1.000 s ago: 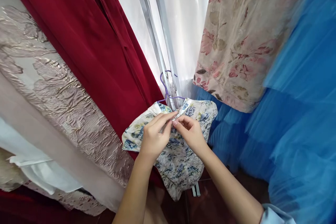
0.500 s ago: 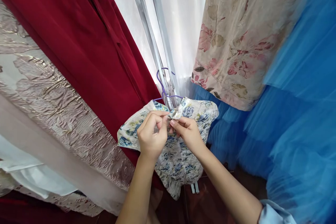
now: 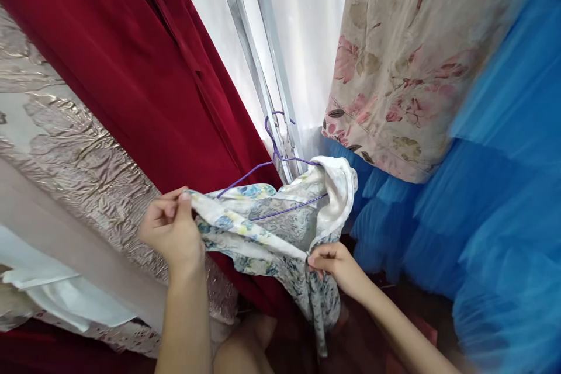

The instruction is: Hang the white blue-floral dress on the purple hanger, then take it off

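A white floral blouse (image 3: 258, 231) with blue and yellow print hangs partly on a purple wire hanger (image 3: 248, 176). Its front is pulled open, so the hanger's lower bar and the inside of the back show. My left hand (image 3: 173, 228) pinches the blouse's edge near the shoulder at the left, drawing it outward. Lower down, my right hand (image 3: 335, 266) pinches the front edge of the opening. On the right, the other side of the neckline is folded over the hanger's arm. The hanger's hook is at a grey metal stand.
Grey metal poles (image 3: 263, 64) rise behind the hanger. A dark red cloth (image 3: 188, 99) and a textured beige fabric (image 3: 87, 152) hang at the left. To the right are a pink floral garment (image 3: 385, 87) and ruffled blue tulle (image 3: 504, 234). A dark floor (image 3: 363, 339) lies below.
My hands were together at the collar and have moved apart, the left one outward to the left, the right one downward. The blouse's front has opened, baring more of the hanger.
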The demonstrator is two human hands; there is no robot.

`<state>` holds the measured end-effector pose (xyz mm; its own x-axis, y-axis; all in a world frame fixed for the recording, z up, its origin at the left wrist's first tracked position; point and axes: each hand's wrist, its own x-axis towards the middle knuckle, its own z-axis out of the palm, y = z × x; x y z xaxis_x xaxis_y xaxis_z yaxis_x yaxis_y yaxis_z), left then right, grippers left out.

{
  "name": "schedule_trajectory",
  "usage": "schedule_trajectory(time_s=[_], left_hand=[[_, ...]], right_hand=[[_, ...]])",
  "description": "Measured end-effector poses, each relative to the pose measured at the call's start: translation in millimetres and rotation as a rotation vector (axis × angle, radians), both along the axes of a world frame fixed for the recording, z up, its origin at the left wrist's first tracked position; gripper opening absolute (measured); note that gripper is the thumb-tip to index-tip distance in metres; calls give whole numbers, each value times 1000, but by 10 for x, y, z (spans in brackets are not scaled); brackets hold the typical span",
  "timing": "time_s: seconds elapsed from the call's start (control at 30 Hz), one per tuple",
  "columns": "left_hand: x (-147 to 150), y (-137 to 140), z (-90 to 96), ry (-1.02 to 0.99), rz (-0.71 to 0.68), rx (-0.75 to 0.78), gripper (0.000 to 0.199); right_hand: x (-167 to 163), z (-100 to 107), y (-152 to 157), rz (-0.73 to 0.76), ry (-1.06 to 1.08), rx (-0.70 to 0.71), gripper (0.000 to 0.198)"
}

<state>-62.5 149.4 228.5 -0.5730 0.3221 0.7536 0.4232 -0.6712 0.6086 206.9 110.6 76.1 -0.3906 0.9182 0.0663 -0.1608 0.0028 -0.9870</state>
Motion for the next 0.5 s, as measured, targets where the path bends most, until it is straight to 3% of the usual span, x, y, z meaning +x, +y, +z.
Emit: schedule_trajectory(time_s=[0.13, 0.23, 0.37, 0.43, 0.5], left_hand=[[-486, 101, -522, -314, -22, -133, 36], [-508, 21, -1017, -345, -7, -231, 36], [-115, -313, -1601, -287, -15, -367, 38], [168, -527, -1776, -207, -66, -441, 43], [438, -729, -1853, 40, -240, -626, 39]], right_hand=[[42, -111, -192, 49, -1, -62, 21], [98, -247, -296, 32, -7, -97, 18], [229, -646, -468, 45, -127, -114, 21], [293, -915, -582, 57, -259, -159, 22], [350, -1136, -690, -69, -390, -188, 17]])
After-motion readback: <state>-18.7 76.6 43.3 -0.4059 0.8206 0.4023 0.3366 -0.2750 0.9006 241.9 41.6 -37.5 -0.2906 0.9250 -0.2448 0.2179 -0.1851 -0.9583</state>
